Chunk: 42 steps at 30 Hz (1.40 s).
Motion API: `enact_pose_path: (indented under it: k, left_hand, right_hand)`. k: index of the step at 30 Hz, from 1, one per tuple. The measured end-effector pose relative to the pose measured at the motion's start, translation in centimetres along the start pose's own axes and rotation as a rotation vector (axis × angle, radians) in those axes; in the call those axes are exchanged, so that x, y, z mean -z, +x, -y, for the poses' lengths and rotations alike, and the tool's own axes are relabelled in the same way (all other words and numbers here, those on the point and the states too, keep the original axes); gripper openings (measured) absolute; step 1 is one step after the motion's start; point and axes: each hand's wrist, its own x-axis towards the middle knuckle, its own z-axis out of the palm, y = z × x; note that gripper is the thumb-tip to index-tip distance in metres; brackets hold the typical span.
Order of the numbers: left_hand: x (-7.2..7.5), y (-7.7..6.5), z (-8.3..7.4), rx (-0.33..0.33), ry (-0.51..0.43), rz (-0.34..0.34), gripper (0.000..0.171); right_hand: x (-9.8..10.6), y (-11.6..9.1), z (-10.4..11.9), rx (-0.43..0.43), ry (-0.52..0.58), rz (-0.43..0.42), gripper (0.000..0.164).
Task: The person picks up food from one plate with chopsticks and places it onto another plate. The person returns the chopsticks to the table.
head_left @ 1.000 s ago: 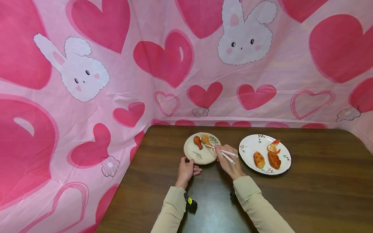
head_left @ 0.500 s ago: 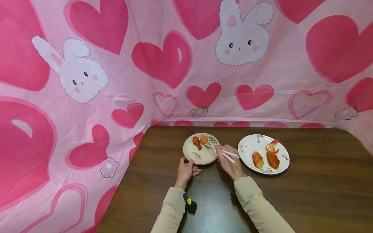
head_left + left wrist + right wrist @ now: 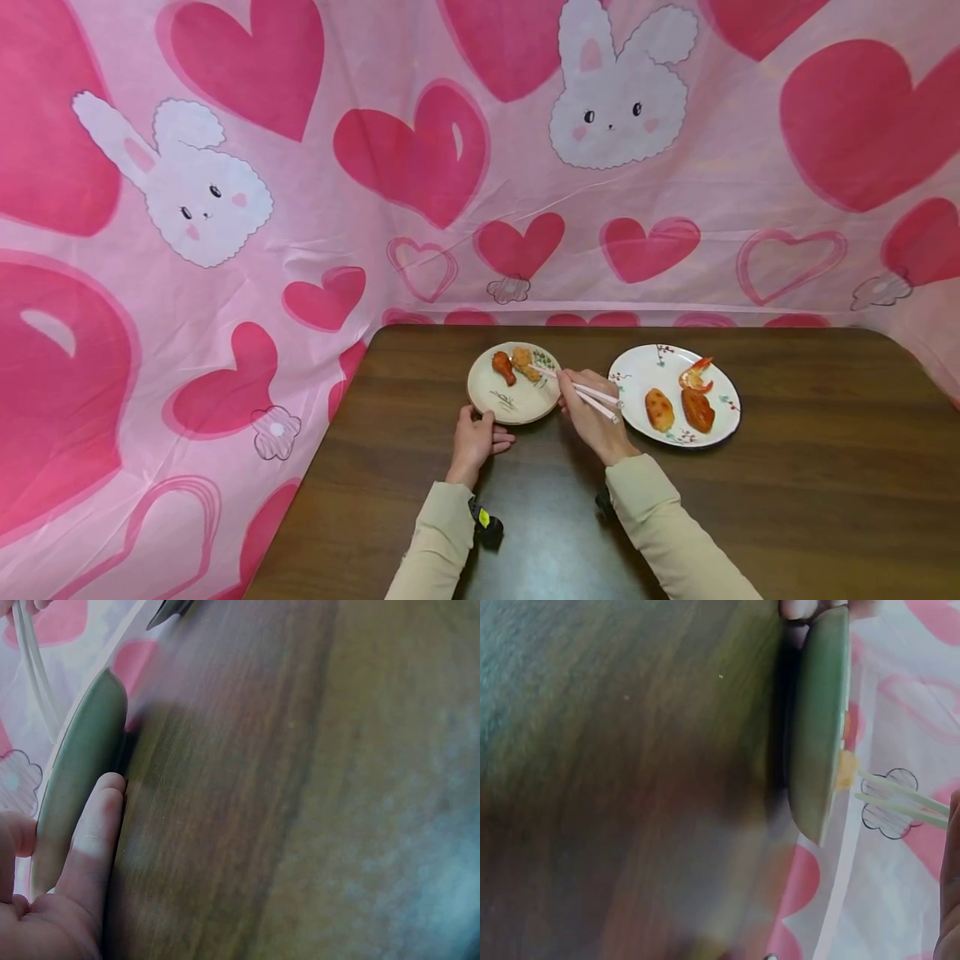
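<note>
My left hand (image 3: 474, 442) holds the near-left rim of a small cream plate (image 3: 498, 408), thumb over the edge and fingers against its green outer side (image 3: 86, 761). On that plate lie a reddish-brown drumstick (image 3: 504, 368) and a golden fried chicken piece (image 3: 524, 360). From the right, my right hand (image 3: 594, 421) grips a pair of pale chopsticks (image 3: 597, 395) over the plate's edge. Their tips are slightly spread, just right of the fried piece (image 3: 847, 769), with nothing between them in the right wrist view.
To the right stands a larger white floral plate (image 3: 630, 379) bearing a shrimp (image 3: 695, 377), a glazed chicken wing (image 3: 698, 411) and an oval browned piece (image 3: 659, 410). The dark wooden table (image 3: 810, 467) ends at a pink heart-patterned cloth (image 3: 420, 275) behind.
The chopstick tips have drawn back a little to the right from the fried piece. My left hand stays at the plate's rim, and the whole head view has drifted slightly.
</note>
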Motion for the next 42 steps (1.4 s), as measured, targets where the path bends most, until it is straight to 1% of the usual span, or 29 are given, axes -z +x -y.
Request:
enact_pose_path:
  k: [3, 5, 11, 14, 18, 21, 22, 27, 30, 33, 35, 37, 39, 42]
  left_hand:
    - [0.0, -0.1, 0.0, -0.002, 0.006, -0.001, 0.051]
    - [0.0, -0.1, -0.1, -0.002, 0.005, 0.001, 0.052]
    - [0.1, 0.0, 0.1, -0.011, -0.005, 0.006, 0.052]
    - [0.0, 0.0, 0.1, -0.01, -0.007, 0.009, 0.051]
    - [-0.1, 0.0, 0.0, -0.009, -0.008, 0.005, 0.05]
    - [0.0, 0.0, -0.1, -0.015, -0.008, 0.003, 0.048]
    - [0.0, 0.0, -0.1, -0.012, -0.01, 0.002, 0.047]
    - [0.1, 0.1, -0.1, -0.007, -0.014, 0.004, 0.043]
    - [0.0, 0.1, -0.1, -0.01, -0.009, 0.005, 0.042]
    - [0.1, 0.2, -0.1, -0.011, -0.003, 0.001, 0.042]
    - [0.1, 0.3, -0.1, -0.008, -0.001, 0.0, 0.042]
    - [0.1, 0.4, 0.0, -0.009, -0.003, 0.002, 0.042]
    - [0.1, 0.4, 0.0, -0.012, -0.005, 0.005, 0.042]
    - [0.1, 0.2, 0.0, -0.018, -0.008, 0.007, 0.041]
  right_hand:
    - [0.5, 0.1, 0.2, 0.043, -0.064, -0.021, 0.026]
    - [0.8, 0.2, 0.2, 0.052, -0.077, -0.033, 0.027]
    - [1.9, 0.3, -0.1, 0.033, -0.097, -0.045, 0.03]
    - [2.6, 0.3, -0.4, 0.009, -0.093, -0.052, 0.029]
    - [3.8, 0.1, -0.9, -0.066, -0.027, -0.065, 0.026]
    - [5.0, 0.1, -1.1, -0.126, -0.008, -0.069, 0.026]
    - [5.5, 0.2, -1.1, -0.137, -0.031, -0.064, 0.027]
    - [8.1, 0.4, -1.2, -0.247, -0.155, -0.036, 0.038]
    - [9.7, 0.3, -1.3, -0.326, -0.139, -0.036, 0.043]
    - [11.0, 0.2, -1.4, -0.357, -0.092, -0.048, 0.045]
    - [11.8, 0.1, -1.6, -0.371, -0.087, -0.055, 0.046]
    - [12.6, -0.1, -1.7, -0.385, -0.059, -0.063, 0.046]
    - [13.5, -0.3, -1.9, -0.417, -0.066, -0.058, 0.048]
    - [14.9, -0.9, -2.0, -0.503, -0.099, -0.054, 0.055]
